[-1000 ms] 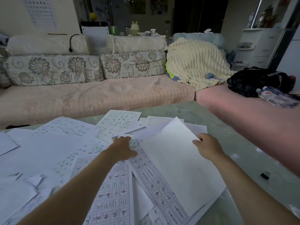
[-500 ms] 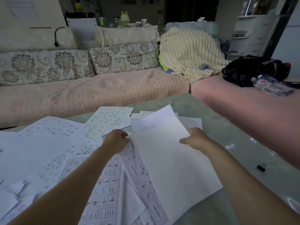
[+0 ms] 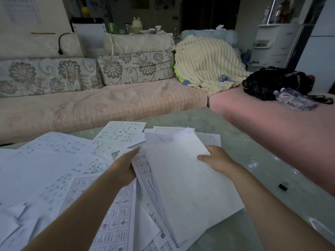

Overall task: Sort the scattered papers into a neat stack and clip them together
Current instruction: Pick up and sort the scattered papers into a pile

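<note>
Scattered white papers [image 3: 54,171] with printed characters cover the left and middle of the glass table [image 3: 241,145]. My right hand [image 3: 216,159] pinches the right edge of a blank white sheet [image 3: 188,187], which lies tilted over a few other sheets. My left hand [image 3: 125,167] grips the left edge of a printed sheet [image 3: 143,169] just under that blank one. A small black binder clip [image 3: 283,186] lies on the table to the right, apart from both hands.
A pink sofa [image 3: 101,109] with floral cushions [image 3: 134,67] runs behind the table. A cream blanket [image 3: 206,60], a black bag [image 3: 273,82] and a plastic bottle [image 3: 293,101] lie on its right part. White shelves [image 3: 272,44] stand at the back right.
The blank sheet has lifted and swung more upright toward the middle, my right hand shifting along its edge. My left hand has gone from resting on the papers to gripping a sheet's edge.
</note>
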### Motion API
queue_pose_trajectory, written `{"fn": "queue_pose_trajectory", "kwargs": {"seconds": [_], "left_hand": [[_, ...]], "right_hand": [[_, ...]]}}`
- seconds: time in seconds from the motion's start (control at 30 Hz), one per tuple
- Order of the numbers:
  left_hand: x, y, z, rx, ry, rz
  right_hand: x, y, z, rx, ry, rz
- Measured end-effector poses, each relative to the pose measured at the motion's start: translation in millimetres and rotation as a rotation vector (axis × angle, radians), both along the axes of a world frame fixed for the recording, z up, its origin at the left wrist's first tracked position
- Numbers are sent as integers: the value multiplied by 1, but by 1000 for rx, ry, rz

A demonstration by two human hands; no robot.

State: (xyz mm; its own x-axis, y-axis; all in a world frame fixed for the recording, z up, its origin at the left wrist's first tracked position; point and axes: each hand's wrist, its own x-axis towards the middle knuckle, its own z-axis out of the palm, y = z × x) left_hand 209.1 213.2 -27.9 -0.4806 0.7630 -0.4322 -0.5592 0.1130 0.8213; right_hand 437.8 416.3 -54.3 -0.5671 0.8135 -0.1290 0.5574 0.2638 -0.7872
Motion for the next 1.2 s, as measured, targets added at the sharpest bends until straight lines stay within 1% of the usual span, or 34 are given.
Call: {"fn": "queue_pose_trajectory", "kwargs": {"seconds": [0.07,0.13,0.17,0.23,0.3,0.37,0.4,0.47,0.5,0.53,0.6,0.67,0.8,0.83,0.93,1.0,1.07,1.13,1.2], "left_hand": [[4,-8,-3,-19,57,-120],[6,-12,-7,-57,157,-181],[7,-12,-9,-79,209,-161],[11,-12,-9,-101,293,-35],[14,-14,-4,-91,321,93],[14,-16,5,-44,314,119],[16,-17,12,-7,308,106],[20,-21,25,73,300,85],[23,-23,32,107,305,78],[26,-25,39,140,315,69],[30,-29,50,200,326,62],[34,-32,59,236,321,102],[49,-40,76,272,324,166],[52,-43,79,262,362,161],[66,-50,87,238,550,155],[77,-51,94,279,631,209],[90,-52,104,325,704,259],[104,-52,109,351,799,282],[113,-54,104,321,914,289]], "right_hand": [[0,-4,1,45,-77,70],[-1,-10,2,61,-142,157],[-3,-12,1,67,-163,192],[-5,-18,3,64,-180,236],[-6,-24,6,81,-169,236],[-4,-31,12,132,-90,166],[-2,-35,16,120,-14,117],[3,-42,26,-21,165,54],[5,-45,30,-93,225,45],[8,-46,32,-127,253,48],[12,-52,36,-99,234,73],[18,-64,37,-77,237,69],[30,-87,48,-82,360,9],[32,-90,53,-69,396,-14],[41,-101,76,40,514,-152],[49,-111,93,113,630,-198],[55,-122,104,183,707,-209],[59,-130,108,203,740,-214],[61,-132,104,187,731,-211]]}}
